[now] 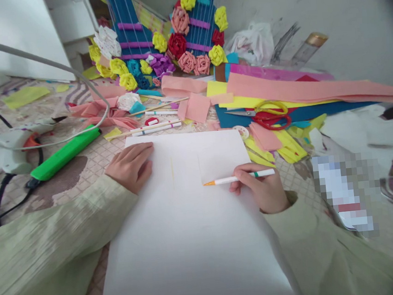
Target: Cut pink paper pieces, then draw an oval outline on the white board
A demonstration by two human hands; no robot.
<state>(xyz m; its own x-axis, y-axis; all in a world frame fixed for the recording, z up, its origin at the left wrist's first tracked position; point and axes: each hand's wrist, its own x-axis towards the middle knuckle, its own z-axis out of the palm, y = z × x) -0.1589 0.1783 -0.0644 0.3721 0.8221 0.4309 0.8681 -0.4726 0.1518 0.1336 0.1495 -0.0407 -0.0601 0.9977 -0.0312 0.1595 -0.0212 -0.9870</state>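
A large white sheet of paper lies in front of me on the patterned floor covering. My left hand rests flat on the sheet's upper left corner, fingers together and stretched out, holding nothing. My right hand grips an orange-tipped white marker; its tip touches the paper near the sheet's middle right. Faint yellow lines show on the paper near the tip.
Just beyond the sheet lie several more markers, a green glue gun with cables at left, red-and-yellow scissors, pink and yellow paper strips, and a blue craft piece with paper roses at the back.
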